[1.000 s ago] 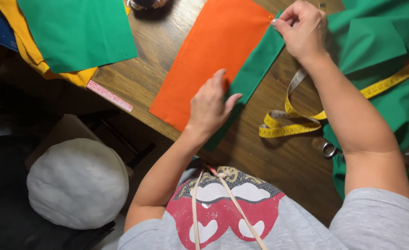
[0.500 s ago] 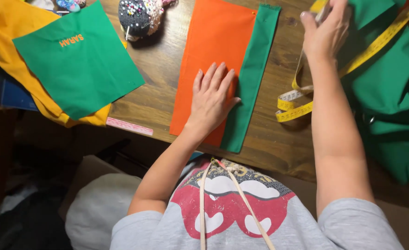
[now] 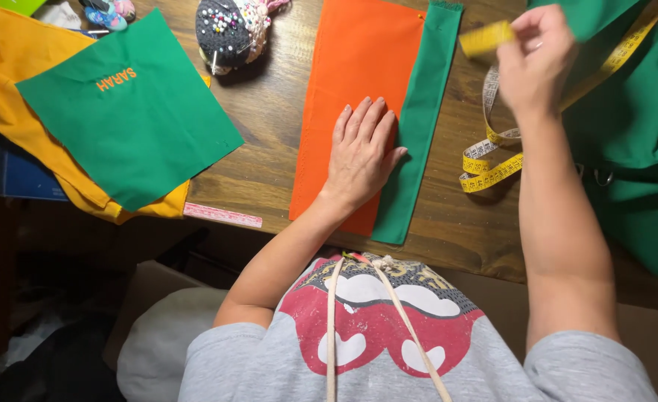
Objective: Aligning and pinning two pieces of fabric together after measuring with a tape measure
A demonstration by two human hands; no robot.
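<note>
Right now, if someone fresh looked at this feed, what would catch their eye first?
The bright orange fabric panel at the table's middle, with the left hand pressed flat on it and a green strip along its right edge. Next, the right hand lifted at upper right, gripping a yellow measuring tape that loops down onto the wooden table. At left, a green square lies on yellow cloth.
</note>
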